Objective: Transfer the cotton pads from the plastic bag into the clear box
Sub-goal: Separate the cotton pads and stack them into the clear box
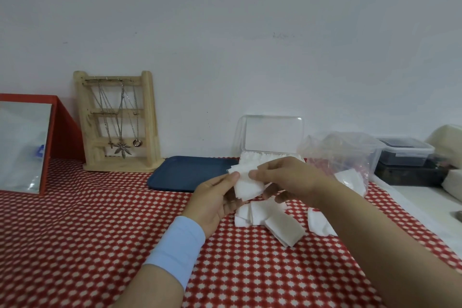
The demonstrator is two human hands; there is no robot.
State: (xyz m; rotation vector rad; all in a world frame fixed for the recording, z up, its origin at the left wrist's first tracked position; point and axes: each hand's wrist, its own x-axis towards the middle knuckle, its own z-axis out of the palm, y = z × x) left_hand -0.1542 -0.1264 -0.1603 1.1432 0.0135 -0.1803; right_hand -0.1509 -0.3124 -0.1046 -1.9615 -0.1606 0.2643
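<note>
A small stack of cotton pads [247, 186] was held just in front of the clear box [272, 132]. The left hand [212, 200] pinched it with thumb and curled fingers. The right hand [287, 180] pinched its other side, fingers bent. More pads stood inside the box, lid up. Loose pads [272, 220] lay on the red cloth [100, 220] before the box. The plastic bag [347, 155] sat just right of it, a blue tray [185, 172] just left.
</note>
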